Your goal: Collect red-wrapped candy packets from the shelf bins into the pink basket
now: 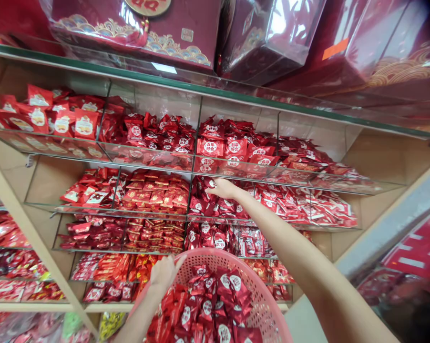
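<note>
Grips the near-left rim of the pink plastic basket (265, 300) with the left hand (164, 271), fingers curled shut over the edge. Carries in it a heap of red foil-wrapped sweets (208, 305) with round white labels. Reaches with the right hand (222, 189) up and forward, arm stretched nearly straight, to the second glass shelf (158, 213) from the top, into the compartment just right of the upright glass divider (190, 190). Rests that hand palm down on the pile of matching sweets (218, 207) there, fingers bent loosely and pointing left toward the divider; cannot tell whether any packet is pinched under them, hidden as they are by the back of the hand. That pile above and beyond the basket, almost straight over its far rim, with lower shelves of sweets in between; long from left to right along the shelf, across the line of the forearm. Touching the right hand, well apart from the left, low at the basket. Overhead, on the top shelf, large dark-red gift boxes (136, 28) in clear wrap
</note>
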Available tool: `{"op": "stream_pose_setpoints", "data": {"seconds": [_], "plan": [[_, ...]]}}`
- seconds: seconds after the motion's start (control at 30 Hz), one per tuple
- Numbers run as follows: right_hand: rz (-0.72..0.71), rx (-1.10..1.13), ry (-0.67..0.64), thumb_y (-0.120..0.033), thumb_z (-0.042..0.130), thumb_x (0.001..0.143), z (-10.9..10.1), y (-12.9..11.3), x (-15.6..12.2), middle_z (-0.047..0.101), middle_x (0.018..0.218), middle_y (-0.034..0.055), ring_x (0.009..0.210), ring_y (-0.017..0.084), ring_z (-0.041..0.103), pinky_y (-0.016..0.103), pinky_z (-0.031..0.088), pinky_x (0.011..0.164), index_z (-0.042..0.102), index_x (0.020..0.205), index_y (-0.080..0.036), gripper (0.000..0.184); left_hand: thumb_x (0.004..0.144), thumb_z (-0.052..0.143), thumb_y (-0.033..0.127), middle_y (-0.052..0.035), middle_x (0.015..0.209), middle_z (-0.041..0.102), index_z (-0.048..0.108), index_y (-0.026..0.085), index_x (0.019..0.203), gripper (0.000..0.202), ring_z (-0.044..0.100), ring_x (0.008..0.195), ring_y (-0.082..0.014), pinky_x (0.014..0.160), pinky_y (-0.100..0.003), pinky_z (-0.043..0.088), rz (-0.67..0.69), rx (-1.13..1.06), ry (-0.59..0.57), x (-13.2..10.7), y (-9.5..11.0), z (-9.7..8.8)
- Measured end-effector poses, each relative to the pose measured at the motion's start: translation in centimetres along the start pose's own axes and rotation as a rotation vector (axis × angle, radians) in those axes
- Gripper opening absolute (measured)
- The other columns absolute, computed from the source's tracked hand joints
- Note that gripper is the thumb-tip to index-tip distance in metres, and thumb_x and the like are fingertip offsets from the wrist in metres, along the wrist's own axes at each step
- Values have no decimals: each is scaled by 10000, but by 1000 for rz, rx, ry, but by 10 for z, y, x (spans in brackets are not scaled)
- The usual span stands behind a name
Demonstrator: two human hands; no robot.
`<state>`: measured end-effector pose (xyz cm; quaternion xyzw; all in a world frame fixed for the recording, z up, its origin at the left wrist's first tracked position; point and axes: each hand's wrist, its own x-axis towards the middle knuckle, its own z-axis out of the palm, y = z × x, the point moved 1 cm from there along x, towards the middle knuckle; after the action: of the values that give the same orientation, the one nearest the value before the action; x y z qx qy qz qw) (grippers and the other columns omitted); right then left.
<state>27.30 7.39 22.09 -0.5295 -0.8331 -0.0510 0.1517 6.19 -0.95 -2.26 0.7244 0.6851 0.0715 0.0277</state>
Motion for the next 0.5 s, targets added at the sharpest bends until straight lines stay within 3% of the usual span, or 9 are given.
{"op": "stream_pose_setpoints", "data": {"seconds": [0.17,0.5], "plan": [[108,-157,-176,-436,503,714,24,-4,-9,583,976,94,903,196,536,245,385,702,484,995,-146,404,721,110,637,-139,798,638,582,141,859,699,596,772,-235,658,-335,434,-5,-14,-23,0,0,-1],[146,-260,-119,-307,626,634,35,-22,-23,550,1011,107,959,235,479,321,379,741,466,994,-153,423,718,84,638,-165,823,640,586,132,879,731,597,782,-247,663,-350,435,-9,-18,-65,0,2,-8]]}}
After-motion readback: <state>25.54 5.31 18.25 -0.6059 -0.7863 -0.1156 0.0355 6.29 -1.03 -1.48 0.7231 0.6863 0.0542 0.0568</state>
